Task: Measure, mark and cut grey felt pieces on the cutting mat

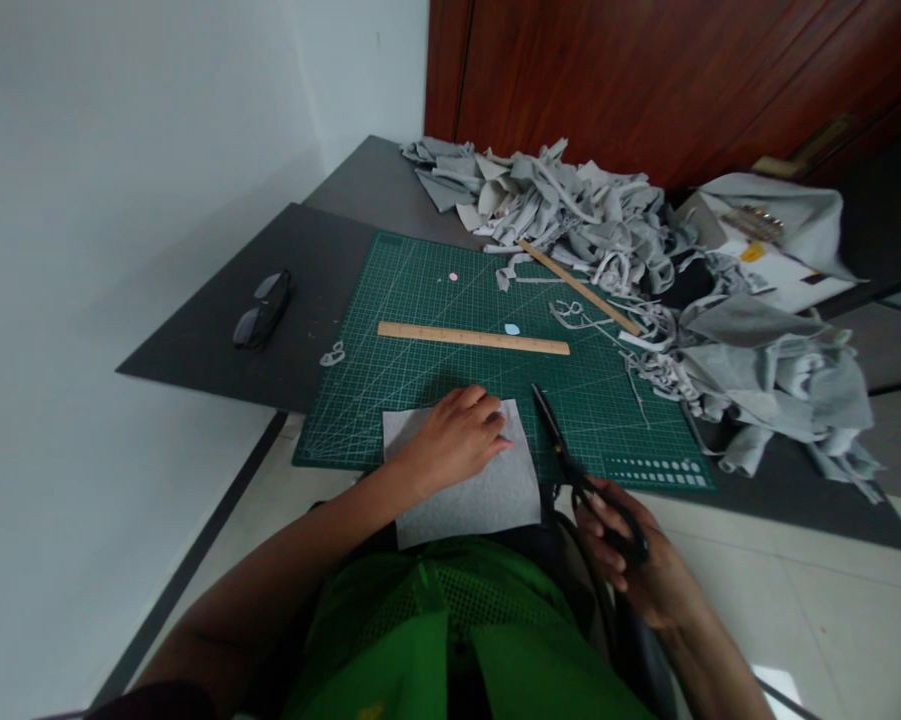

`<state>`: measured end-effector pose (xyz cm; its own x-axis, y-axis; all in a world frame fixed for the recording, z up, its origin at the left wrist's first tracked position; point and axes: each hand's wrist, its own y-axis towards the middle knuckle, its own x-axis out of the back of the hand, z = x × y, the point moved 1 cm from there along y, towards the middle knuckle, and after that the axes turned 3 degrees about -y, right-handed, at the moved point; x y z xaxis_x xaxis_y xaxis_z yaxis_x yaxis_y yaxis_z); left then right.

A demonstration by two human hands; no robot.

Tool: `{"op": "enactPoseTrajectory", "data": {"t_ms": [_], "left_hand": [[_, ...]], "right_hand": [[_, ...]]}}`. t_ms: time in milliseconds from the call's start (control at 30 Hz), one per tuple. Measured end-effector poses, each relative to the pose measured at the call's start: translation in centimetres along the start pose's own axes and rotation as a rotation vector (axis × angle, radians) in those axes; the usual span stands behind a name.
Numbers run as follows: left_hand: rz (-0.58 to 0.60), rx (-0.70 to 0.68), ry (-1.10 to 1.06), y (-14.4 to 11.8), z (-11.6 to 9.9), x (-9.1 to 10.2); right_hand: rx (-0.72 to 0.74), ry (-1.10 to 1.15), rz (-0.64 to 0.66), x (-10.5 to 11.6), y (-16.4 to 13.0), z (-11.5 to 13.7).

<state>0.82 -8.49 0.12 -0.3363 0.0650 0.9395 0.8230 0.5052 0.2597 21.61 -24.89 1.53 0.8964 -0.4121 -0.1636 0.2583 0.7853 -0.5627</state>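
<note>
A light grey piece of cloth (487, 495), roughly square, lies over the front edge of the green cutting mat (352, 400) and hangs partly past it. On top of the cloth rests my left hand (461, 430), palm down, its fingers slightly bent and not wrapped round anything. My right hand (626, 550) grips black scissors (562, 450) by the handles at the mat's front edge, right of the cloth. Their blades look closed and point forward over the mat, apart from the cloth.
One wooden ruler (472, 338) lies across the mat; another wooden ruler (577, 287) slants by the scraps. Grey cloth scraps (570, 200) heap at the back, more cloth (780, 360) at right. A white box (780, 285) stands behind. Glasses (262, 310) lie on the dark table (322, 260).
</note>
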Motion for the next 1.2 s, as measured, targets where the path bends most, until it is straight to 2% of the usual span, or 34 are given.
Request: {"op": "enactPoseTrajectory", "data": {"t_ms": [133,300,400,500,600,700,767,833,900,967,1100,1200], "left_hand": [[0.024,0.019,0.018,0.0,0.0,0.0],[0.031,0.016,0.054,-0.1,-0.4,-0.2],[-0.008,0.116,0.079,-0.2,-0.6,0.0],[-0.019,0.224,0.089,-0.2,-0.6,0.2],[0.005,0.221,0.031,-0.1,-0.2,0.4],[-0.005,0.240,-0.087,0.1,0.6,0.3],[-0.015,0.285,-0.143,0.3,1.1,0.2],[-0.010,0.316,-0.157,0.6,1.2,0.2],[0.021,0.340,-0.155,0.8,1.2,0.3],[0.076,0.350,-0.195,1.2,1.3,0.4],[0.167,0.299,-0.343,2.3,2.4,0.3],[0.158,0.268,-0.447,4.6,4.5,-0.4]], "right_hand": [[0.228,0.037,-0.206,1.7,0.9,1.2],[0.165,-0.059,-0.144,3.3,0.1,0.9],[0.133,-0.137,-0.136,3.3,-0.5,0.3],[0.156,-0.208,-0.140,2.9,-0.4,0.1],[0.221,-0.277,-0.193,2.9,0.6,0.6],[0.287,-0.391,-0.218,3.8,2.7,1.7],[0.318,-0.561,-0.242,4.9,4.8,2.7],[0.323,-0.793,-0.326,6.0,7.2,3.9],[0.389,-1.013,-0.448,6.7,9.5,5.4],[0.425,-1.144,-0.485,6.9,11.4,6.8],[0.480,-1.251,-0.470,7.0,14.2,9.1],[0.505,-1.278,-0.412,7.7,15.8,10.3]]}}
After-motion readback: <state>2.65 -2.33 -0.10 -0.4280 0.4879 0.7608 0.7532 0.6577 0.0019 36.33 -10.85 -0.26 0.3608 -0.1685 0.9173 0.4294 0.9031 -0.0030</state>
